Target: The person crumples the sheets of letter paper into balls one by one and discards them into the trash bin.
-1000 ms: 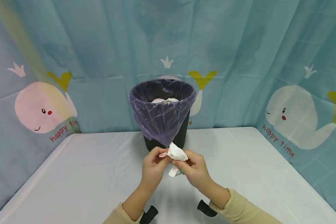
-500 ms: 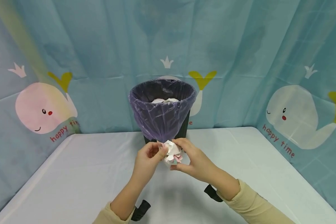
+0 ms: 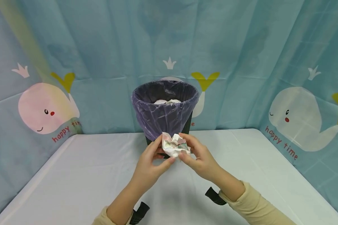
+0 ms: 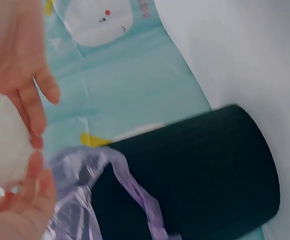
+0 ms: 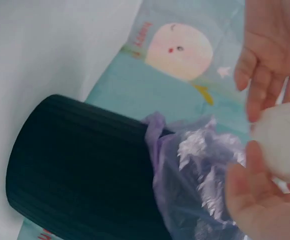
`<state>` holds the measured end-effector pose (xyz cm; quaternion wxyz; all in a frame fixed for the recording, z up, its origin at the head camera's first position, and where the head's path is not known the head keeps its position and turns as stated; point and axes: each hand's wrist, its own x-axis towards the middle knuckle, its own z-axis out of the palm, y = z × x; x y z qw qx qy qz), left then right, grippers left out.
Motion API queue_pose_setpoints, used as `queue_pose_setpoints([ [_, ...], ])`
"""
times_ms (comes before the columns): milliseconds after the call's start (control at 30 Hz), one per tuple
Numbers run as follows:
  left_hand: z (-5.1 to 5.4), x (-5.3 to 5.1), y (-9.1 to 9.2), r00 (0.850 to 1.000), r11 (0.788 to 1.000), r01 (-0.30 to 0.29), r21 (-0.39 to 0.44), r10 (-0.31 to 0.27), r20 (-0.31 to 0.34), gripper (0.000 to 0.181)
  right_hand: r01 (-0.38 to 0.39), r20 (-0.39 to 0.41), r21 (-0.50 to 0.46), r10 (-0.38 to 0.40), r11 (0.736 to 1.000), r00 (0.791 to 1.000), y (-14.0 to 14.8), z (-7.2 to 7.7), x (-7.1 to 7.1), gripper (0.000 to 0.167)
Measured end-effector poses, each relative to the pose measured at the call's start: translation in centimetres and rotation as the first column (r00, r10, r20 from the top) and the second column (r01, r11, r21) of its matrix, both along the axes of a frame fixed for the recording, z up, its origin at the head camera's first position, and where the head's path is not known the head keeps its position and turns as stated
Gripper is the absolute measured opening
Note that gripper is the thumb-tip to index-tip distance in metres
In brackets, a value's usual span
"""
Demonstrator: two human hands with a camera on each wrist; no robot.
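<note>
A crumpled piece of paper (image 3: 173, 146), white with pink and green patches, is held between both hands in front of the bin. My left hand (image 3: 148, 167) has its fingers around the paper's left side, and its thumb reaches the lower edge. From the right, my right hand (image 3: 204, 161) holds the paper between thumb and fingers. In the left wrist view the paper ball (image 4: 5, 142) lies between the fingertips of both hands. The right wrist view shows the ball (image 5: 285, 142) too, cut by the frame's edge.
Just behind the hands stands a black bin (image 5: 80, 165) lined with a purple plastic bag (image 3: 163, 117); several crumpled papers (image 3: 167, 102) are inside. Below the wrists is a white table (image 3: 81, 175). A blue whale-print curtain (image 3: 107, 103) surrounds it. Black wrist-worn pieces (image 3: 215, 196) show at the sleeves.
Both hands have squeezed and turned the paper, bunching it into a rounder lump. The hands have risen slightly toward the bin, and the left hand's fingers have spread along the paper.
</note>
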<state>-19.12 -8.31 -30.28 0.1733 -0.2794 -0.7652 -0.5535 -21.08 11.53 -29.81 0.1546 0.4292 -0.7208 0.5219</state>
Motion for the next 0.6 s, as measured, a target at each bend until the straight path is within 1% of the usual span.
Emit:
queue_pose_setpoints([
  [67, 0.0, 0.2, 0.2, 1.000, 0.999, -0.021, 0.028, 0.021, 0.001, 0.065, 0.000, 0.032, 0.015, -0.001, 1.000, 0.999, -0.1, 0.1, 0.1, 0.049],
  [133, 0.2, 0.4, 0.3, 1.000, 0.999, -0.015, 0.042, 0.015, 0.000, 0.061, -0.036, 0.112, 0.007, 0.035, 0.999, 0.993, 0.0, 0.4, 0.3, 0.051],
  [167, 0.3, 0.3, 0.3, 1.000, 0.999, -0.005, 0.048, 0.005, 0.006, 0.060, -0.062, 0.163, -0.014, 0.064, 0.998, 0.985, 0.1, 0.5, 0.3, 0.052],
  [233, 0.4, 0.3, 0.3, 1.000, 0.998, 0.021, 0.054, -0.021, -0.001, 0.060, -0.103, 0.256, -0.072, 0.118, 0.992, 0.959, 0.3, 0.9, 0.4, 0.054],
  [300, 0.5, 0.3, 0.2, 0.998, 0.997, 0.054, 0.054, -0.053, -0.026, 0.061, -0.146, 0.303, -0.135, 0.181, 0.980, 0.936, 0.5, 1.3, 0.5, 0.053],
  [367, 0.4, 0.2, 0.2, 0.995, 0.995, 0.082, 0.060, -0.078, -0.064, 0.063, -0.170, 0.291, -0.171, 0.215, 0.971, 0.932, 0.4, 1.5, 0.6, 0.050],
  [433, 0.3, 0.2, 0.3, 0.991, 0.993, 0.094, 0.074, -0.086, -0.106, 0.062, -0.179, 0.240, -0.180, 0.219, 0.967, 0.946, 0.3, 1.5, 0.6, 0.046],
  [500, 0.0, 0.1, 0.5, 0.986, 0.989, 0.107, 0.104, -0.092, -0.140, 0.059, -0.173, 0.195, -0.197, 0.212, 0.965, 0.958, 0.0, 1.4, 0.7, 0.041],
  [567, -0.3, 0.0, 0.9, 0.983, 0.983, 0.113, 0.144, -0.090, -0.158, 0.054, -0.160, 0.161, -0.233, 0.201, 0.959, 0.966, -0.4, 1.0, 0.7, 0.037],
  [600, -0.4, 0.0, 1.0, 0.985, 0.979, 0.113, 0.168, -0.087, -0.152, 0.051, -0.154, 0.148, -0.259, 0.197, 0.954, 0.969, -0.6, 0.8, 0.7, 0.038],
])
